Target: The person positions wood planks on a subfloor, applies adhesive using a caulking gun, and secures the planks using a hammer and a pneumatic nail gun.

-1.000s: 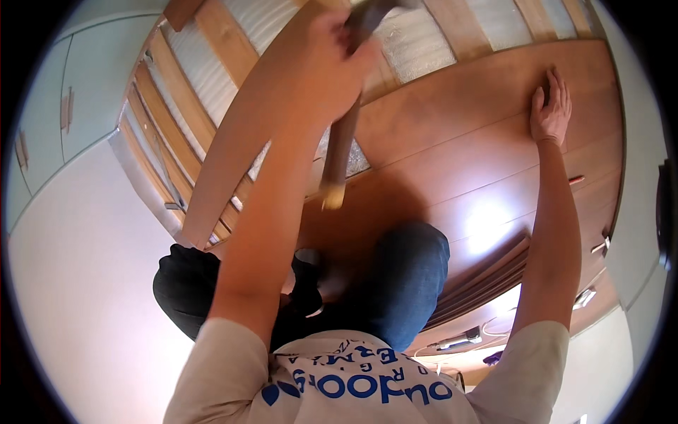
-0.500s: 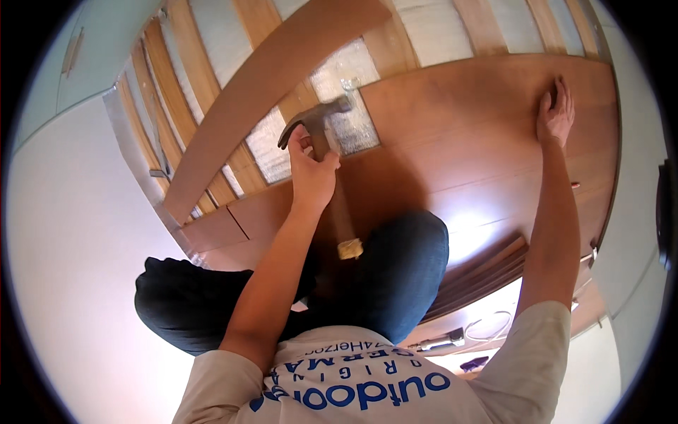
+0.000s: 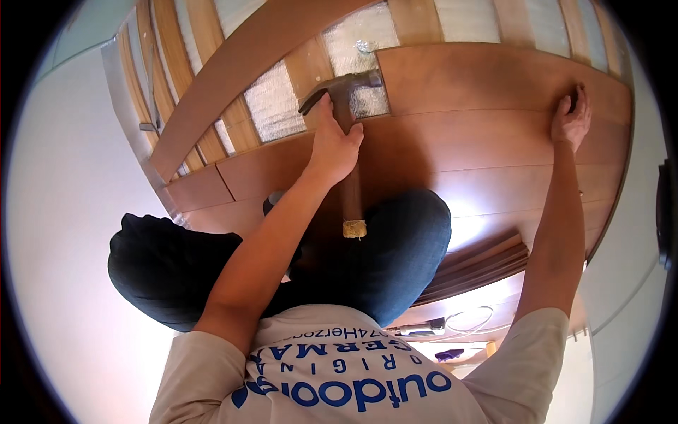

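My left hand is closed round the upper handle of a claw hammer, close under its dark metal head. The hammer's striking face is beside the left end of a brown floorboard, seemingly touching it; its claw points left and its worn, yellowish butt hangs near my knee. Toward that board's right end rests my right hand, thumb and fingers apart and slightly curled, with a dark gap between them. Other joined floorboards lie along the board's near side.
A loose brown plank lies slantwise across wooden battens with silvery foil between them. Behind my right knee are stacked planks, a power tool and a white cable. Pale walls flank both sides.
My left hand has brought the hammer rightward, its head now up at the board's end. My right hand stays near the board's right end. The whole view has shifted slightly.
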Demonstrator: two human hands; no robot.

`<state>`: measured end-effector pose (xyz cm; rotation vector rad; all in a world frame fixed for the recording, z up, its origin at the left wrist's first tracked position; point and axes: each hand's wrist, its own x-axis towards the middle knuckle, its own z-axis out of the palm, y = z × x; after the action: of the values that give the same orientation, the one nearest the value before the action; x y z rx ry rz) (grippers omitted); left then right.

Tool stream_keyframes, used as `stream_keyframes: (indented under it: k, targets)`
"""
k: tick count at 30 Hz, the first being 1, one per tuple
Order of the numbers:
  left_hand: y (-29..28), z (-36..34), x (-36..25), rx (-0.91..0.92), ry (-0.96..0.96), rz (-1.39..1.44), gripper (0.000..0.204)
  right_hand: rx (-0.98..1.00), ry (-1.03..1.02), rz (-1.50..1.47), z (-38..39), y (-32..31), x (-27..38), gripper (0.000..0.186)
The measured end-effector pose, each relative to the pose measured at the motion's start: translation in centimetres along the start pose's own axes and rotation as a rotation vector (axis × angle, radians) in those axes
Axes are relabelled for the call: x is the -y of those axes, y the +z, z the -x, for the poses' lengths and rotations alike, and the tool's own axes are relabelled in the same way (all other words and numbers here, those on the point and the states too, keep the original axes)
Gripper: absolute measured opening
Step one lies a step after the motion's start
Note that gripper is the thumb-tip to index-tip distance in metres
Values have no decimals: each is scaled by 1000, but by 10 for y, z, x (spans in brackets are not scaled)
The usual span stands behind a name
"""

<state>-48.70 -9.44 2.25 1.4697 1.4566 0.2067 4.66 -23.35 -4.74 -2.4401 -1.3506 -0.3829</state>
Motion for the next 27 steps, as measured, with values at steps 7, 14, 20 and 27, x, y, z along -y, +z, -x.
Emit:
stream_keyframes:
  k: [7,14,20,27]
  targets:
    - [-22,-7,-17,-115,-206,216,81,-26,-20,9,3,0,-8,48]
    - [3,23,-57,137,-314,247,85,9,-24,30,6,-1,-8,49]
    - [2,9,-5,-21,-97,103,75,-13,-33,23,-3,1,-3,47]
    - [2,7,-27,11,-152,288,62,-12,-13,20,0,-3,-3,46]
